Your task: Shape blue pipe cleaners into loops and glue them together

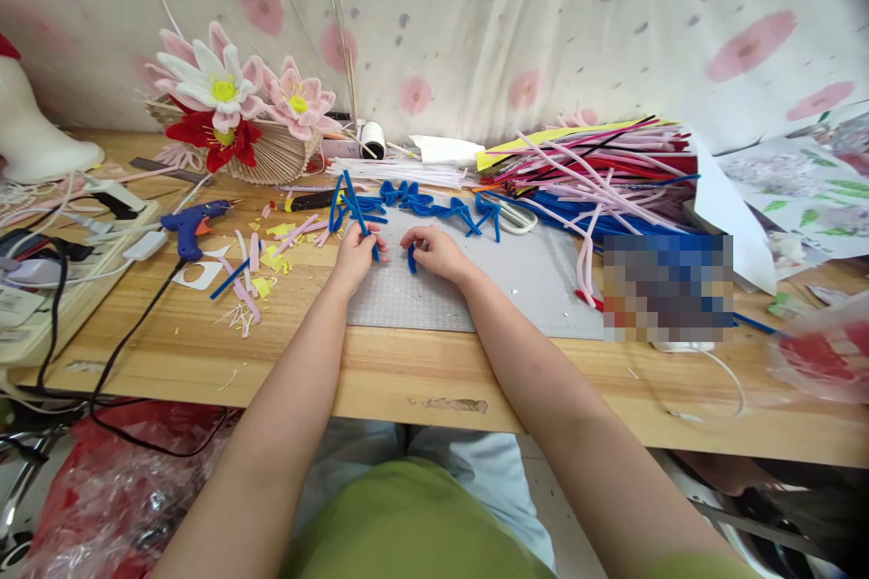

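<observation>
Reaching forward over a green-clad lap, two bare forearms cross the front edge of the pale wooden bench (407, 384) and meet on a grey gridded cutting mat (522, 285). The left hand (357, 251) is curled closed, its fingertips pinching a bent blue pipe cleaner (354, 204) that rises from the fingers and angles away toward the wall. The right hand (434, 251) is closed too — thumb and fingers nip a short blue pipe-cleaner piece (411, 259) whose end pokes out on the left-hand side. The two hands sit just beside each other, not touching.

Left of the mat lie scattered pink and yellow offcuts (262, 267), and beyond them a blue hot-glue gun (194, 224) with its black cord trailing off the bench edge. Just past the hands a row of twisted blue pipe-cleaner loops (434, 204) lies along the far edge of the mat, beside white-handled scissors (520, 217). To the right sprawls a heap of pink, red and blue pipe cleaners (597, 176), with a pixelated patch just in front of it.

Farther back on the left stands a woven holder (272, 158) carrying pink, white and red handmade flowers (217, 90) — behind everything hangs a white cloth printed with pink and purple blossoms (543, 18).
</observation>
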Demonstrator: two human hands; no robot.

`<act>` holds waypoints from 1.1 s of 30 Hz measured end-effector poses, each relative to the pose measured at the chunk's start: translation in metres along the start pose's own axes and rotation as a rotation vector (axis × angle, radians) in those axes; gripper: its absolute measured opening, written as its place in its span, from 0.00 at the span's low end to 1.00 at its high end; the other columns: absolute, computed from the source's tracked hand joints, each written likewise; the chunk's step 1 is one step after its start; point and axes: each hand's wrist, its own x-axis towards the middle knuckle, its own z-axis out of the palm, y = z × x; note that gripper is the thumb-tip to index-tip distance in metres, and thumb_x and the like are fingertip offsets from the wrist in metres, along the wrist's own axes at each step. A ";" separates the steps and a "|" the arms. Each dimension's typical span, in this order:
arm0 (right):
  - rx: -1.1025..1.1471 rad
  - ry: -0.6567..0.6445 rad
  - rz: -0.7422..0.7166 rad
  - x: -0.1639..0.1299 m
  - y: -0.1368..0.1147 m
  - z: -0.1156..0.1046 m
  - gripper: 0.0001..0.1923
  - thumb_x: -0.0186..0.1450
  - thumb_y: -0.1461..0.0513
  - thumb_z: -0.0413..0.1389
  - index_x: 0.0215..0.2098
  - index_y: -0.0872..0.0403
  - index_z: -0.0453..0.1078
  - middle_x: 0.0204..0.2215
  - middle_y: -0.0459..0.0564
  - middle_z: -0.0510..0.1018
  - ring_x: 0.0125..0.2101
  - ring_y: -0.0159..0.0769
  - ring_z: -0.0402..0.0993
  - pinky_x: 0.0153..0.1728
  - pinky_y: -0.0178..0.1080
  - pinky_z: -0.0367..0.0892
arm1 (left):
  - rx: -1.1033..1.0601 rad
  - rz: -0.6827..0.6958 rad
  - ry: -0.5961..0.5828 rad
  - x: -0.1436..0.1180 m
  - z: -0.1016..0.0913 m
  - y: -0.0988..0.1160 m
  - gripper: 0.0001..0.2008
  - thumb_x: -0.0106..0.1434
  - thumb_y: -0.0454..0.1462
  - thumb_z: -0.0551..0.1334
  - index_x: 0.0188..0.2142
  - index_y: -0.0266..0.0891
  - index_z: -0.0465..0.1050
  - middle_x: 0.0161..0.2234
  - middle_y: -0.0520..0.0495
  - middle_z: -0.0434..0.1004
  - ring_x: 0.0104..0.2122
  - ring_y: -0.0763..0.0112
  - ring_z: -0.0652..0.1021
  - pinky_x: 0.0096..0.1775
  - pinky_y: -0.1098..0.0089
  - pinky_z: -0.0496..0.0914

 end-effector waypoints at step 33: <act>0.589 0.091 0.193 0.000 -0.013 0.025 0.14 0.54 0.62 0.54 0.40 0.50 0.60 0.16 0.34 0.65 0.12 0.23 0.60 0.11 0.27 0.56 | 0.064 0.099 -0.103 0.002 0.002 -0.008 0.17 0.48 0.30 0.62 0.39 0.39 0.62 0.31 0.51 0.76 0.24 0.77 0.73 0.25 0.77 0.63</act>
